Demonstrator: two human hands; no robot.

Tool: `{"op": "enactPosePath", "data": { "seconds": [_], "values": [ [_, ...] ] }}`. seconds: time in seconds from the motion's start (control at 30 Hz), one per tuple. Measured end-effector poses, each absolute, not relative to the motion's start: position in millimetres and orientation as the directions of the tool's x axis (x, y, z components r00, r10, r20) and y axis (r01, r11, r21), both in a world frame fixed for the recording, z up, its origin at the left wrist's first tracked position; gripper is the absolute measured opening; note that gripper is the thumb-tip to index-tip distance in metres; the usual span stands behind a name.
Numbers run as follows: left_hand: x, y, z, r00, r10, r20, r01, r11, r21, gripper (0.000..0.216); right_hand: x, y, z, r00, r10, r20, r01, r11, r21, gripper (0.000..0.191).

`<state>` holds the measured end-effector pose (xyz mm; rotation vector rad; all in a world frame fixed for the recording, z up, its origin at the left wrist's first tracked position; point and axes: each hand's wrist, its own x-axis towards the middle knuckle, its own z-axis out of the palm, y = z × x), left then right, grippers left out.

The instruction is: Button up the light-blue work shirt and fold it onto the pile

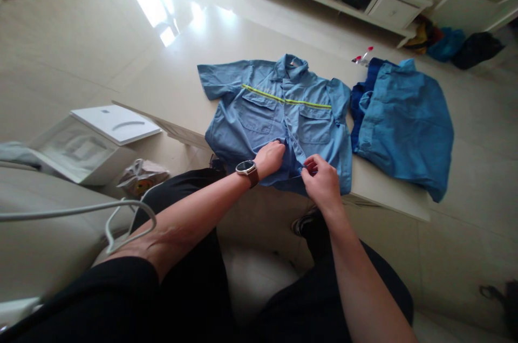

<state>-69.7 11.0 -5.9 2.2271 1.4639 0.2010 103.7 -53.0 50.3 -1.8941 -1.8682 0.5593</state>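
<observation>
A blue short-sleeved work shirt [259, 111] with a yellow-green stripe across the chest lies spread on a low cream table [182, 79], collar pointing away from me. Its lower front hangs over the near edge of the table. My left hand [270, 158], with a watch on the wrist, is closed on the left front edge near the lower placket. My right hand [321, 178] pinches the other front edge, a little to the right and lower. Between the hands the front opening is parted slightly. Fingertips of the left hand are partly hidden.
Folded blue garments [408, 122] lie on the table's right end, overhanging its edge. Bottles with red caps [367, 53] stand behind them. A white box [117, 122] and a crumpled bag [141, 176] are at left. A white cable [81, 211] crosses near my left forearm.
</observation>
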Motion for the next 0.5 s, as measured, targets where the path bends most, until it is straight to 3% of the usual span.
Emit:
{"op": "enactPosePath", "data": {
  "seconds": [0.23, 0.5],
  "values": [
    [-64, 4, -3, 0.444, 0.88, -0.169, 0.82, -0.323, 0.473, 0.018, 101, -53, 53, 0.017, 1.0, -0.001, 0.809, -0.014, -0.587, 0.006],
    [-66, 3, 12, 0.534, 0.838, -0.11, 0.701, -0.367, 0.612, 0.015, 117, -46, 50, 0.095, 0.994, -0.056, 0.641, -0.104, -0.761, 0.01]
  ]
}}
